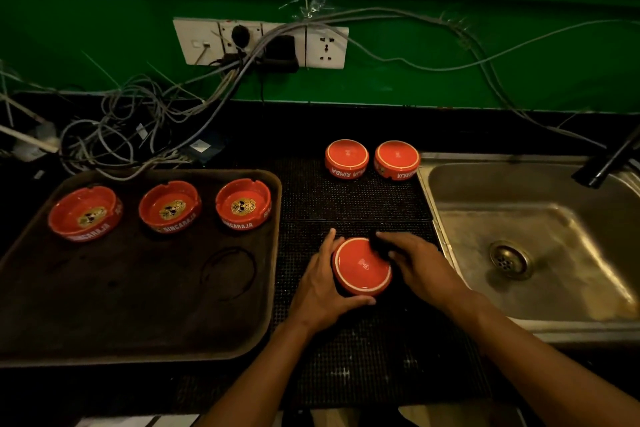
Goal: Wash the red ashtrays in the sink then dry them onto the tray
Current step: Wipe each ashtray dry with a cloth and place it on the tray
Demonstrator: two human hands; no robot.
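Black mat (353, 204) — left hand (322, 284) grips upturned ashtray (362, 265); right hand (415, 260) pinches dark cloth (379, 248).

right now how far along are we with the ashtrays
Done: three ashtrays sit upright on the tray. In hand: the left hand steadies an upside-down ashtray on the mat while the right hand wipes it with something dark. Left: two upside-down ashtrays wait beside the sink.
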